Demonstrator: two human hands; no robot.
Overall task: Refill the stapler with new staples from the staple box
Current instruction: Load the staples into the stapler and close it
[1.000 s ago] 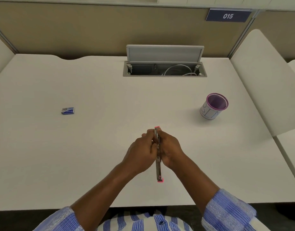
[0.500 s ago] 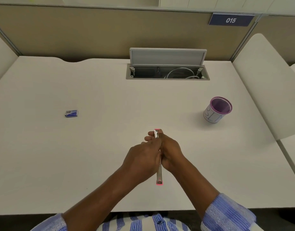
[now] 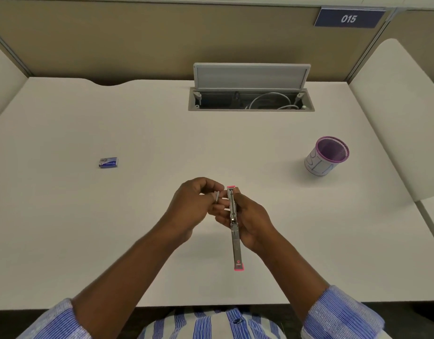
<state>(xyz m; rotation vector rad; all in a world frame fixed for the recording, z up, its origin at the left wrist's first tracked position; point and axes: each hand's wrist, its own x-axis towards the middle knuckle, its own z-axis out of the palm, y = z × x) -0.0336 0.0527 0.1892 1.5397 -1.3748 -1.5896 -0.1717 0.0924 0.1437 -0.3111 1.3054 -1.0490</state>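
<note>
Head view: right hand grips stapler; left hand pinches staples.

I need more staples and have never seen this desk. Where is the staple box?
On the white desk, look left of the person's hands, away from the purple mesh cup. The small blue cardboard staple box lies flat there alone, the only blue item on the desktop.

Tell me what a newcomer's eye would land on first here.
The two hands at the near middle of the white desk: the right hand holds an opened stapler with pink ends, and the left hand pinches a small strip of staples beside it. Next, the purple cup at right and the small blue staple box at left.
</note>
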